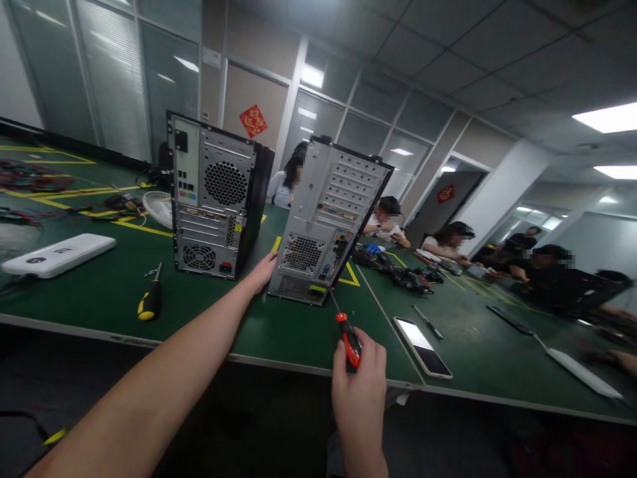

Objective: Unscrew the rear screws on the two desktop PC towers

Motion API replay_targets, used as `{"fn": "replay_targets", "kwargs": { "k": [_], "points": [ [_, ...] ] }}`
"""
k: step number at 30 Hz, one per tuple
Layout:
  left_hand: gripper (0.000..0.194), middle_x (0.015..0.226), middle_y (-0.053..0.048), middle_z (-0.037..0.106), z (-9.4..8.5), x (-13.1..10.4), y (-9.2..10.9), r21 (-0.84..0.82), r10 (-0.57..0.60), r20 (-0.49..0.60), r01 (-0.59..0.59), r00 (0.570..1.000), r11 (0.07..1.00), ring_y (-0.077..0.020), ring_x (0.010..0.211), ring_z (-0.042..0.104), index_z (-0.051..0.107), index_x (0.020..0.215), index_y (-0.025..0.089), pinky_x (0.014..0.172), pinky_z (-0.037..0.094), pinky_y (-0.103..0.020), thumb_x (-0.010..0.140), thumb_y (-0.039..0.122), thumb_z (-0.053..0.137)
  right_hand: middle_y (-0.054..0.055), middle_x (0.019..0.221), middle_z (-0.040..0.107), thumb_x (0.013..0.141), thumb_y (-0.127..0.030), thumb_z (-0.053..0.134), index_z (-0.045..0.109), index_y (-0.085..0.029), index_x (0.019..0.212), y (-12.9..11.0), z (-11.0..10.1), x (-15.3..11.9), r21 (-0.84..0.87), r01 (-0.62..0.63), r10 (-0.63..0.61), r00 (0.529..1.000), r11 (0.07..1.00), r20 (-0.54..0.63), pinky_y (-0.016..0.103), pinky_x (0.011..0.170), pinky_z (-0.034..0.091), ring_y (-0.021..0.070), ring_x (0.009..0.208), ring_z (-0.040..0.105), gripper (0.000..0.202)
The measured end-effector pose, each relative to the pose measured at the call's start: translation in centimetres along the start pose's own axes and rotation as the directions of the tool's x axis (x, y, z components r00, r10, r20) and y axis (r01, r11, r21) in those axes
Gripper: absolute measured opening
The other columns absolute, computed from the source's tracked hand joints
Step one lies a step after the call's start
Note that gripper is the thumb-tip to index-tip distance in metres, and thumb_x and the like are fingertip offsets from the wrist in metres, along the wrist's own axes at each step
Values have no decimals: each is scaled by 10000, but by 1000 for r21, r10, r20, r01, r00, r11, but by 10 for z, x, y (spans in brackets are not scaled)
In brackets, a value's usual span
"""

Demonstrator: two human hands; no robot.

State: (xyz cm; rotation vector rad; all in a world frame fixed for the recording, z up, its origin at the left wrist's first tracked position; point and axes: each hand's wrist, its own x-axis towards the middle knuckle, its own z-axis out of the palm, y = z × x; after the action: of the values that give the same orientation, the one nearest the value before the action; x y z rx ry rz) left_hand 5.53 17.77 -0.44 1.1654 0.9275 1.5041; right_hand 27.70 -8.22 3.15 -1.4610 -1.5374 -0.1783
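A silver computer tower (318,219) stands on the green table with its rear panel facing me. My left hand (265,271) reaches to the tower's left side near its base; its fingers are mostly hidden behind the case. In front of the tower's lower right corner, my right hand (361,368) grips a red and black screwdriver (350,342) by the handle, its shaft pointing up toward the tower's base. A second, black-sided tower (213,199) stands to the left. A yellow and black screwdriver (150,299) lies in front of it.
On the left lie a white power bank (62,255) and cables (34,178). Right of the screwdriver are a phone (423,346) and a pen-like tool (428,322). Black cables (411,279) lie beyond. Several people sit along the table's far side and right.
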Motion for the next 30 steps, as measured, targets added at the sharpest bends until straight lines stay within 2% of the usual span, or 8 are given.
{"fn": "replay_targets", "kwargs": {
  "k": [10,13,16,22,30],
  "points": [
    [590,1190,-104,770,1,-3,4,39,-60,-50,62,997,997,-332,1213,666,745,1176,224,1056,497,-462,721,598,779,130,1088,655,1019,-447,512,593,-169,1237,3,2,-3,18,-74,74,997,997,-22,382,786,555,267,950,683,362],
    [582,1187,-101,772,1,-2,3,33,-59,-44,61,997,998,-329,1214,666,745,1181,224,1055,497,-453,728,588,775,105,1048,649,1018,-406,531,618,-187,1169,2,0,-2,18,-48,48,999,999,-19,376,785,553,249,921,673,280],
    [603,1169,-103,777,1,-1,2,23,-59,-28,60,998,998,-329,1202,673,739,1210,225,1056,497,-453,728,584,780,99,1091,606,1023,-321,516,630,-202,1155,0,-2,-2,10,5,-5,1000,1000,-8,379,820,554,238,966,656,211],
    [636,1191,-115,770,1,-2,2,-1,-44,-19,44,999,999,-326,1199,676,728,1238,216,1064,493,-457,731,596,784,110,1174,547,978,-236,524,630,-212,1184,-2,-4,-1,-6,42,-42,999,999,-30,392,849,559,249,1038,642,233],
    [660,1175,-119,775,1,1,0,-9,-16,-6,16,1000,1000,-335,1211,665,717,1260,205,1063,483,-453,743,610,775,95,1078,591,1010,-338,511,624,-192,1200,-5,-4,1,-16,26,-27,999,1000,-22,383,812,541,243,953,658,264]
  ]
}}
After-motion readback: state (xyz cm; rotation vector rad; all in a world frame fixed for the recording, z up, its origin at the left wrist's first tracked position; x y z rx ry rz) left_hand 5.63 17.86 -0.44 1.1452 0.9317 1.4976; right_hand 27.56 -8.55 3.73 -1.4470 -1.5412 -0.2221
